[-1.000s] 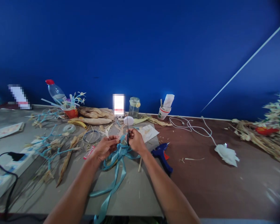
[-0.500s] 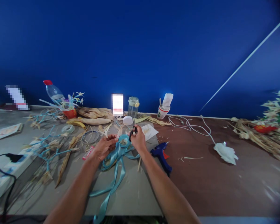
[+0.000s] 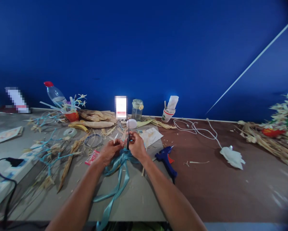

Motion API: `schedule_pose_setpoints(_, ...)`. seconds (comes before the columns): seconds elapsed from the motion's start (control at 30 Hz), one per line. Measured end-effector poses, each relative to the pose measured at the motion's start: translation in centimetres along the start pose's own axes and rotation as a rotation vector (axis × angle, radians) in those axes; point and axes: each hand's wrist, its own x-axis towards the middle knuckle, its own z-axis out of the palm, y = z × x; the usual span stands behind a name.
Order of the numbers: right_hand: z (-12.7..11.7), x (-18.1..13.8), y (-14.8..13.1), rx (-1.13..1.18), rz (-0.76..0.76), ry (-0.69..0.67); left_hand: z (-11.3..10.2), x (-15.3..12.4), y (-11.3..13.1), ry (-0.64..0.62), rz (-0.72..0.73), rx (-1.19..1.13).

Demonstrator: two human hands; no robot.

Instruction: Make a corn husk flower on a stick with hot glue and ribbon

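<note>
Littered counter [image 3: 144, 199] below a blue wall [image 3: 144, 48]

Blue ribbon [image 3: 122, 158] is hanging over the grey left part's near edge. Beyond, the left hand's [image 3: 111, 150] fingers are pinching a small pale piece [image 3: 115, 137]; the right hand's [image 3: 137, 146] are gripping black scissors [image 3: 128, 141], blades pointing far. A glue gun [image 3: 168, 163] is lying to the right, where brown surface is starting. Farthest, a clear jar [image 3: 136, 110] is standing before the wall.
</note>
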Motion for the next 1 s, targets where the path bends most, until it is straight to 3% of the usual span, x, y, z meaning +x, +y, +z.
schedule_pose_setpoints(0.23,-0.6,0.3,0.3,-0.099,-0.016,0.101,-0.3,0.1,0.1,-0.025,0.018,0.005)
schedule_pose_setpoints(0.5,-0.5,0.5,0.5,-0.035,0.004,0.11,0.1,-0.2,0.4,0.007,-0.007,-0.044)
schedule_pose_setpoints(0.7,-0.2,0.3,0.5,-0.02,-0.031,0.086,-0.1,0.0,0.1,-0.053,-0.045,-0.022)
schedule_pose_setpoints(1.0,-0.1,0.2,1.4,-0.094,-0.057,0.097,0.2,0.3,-0.5,0.102,0.145,0.018)
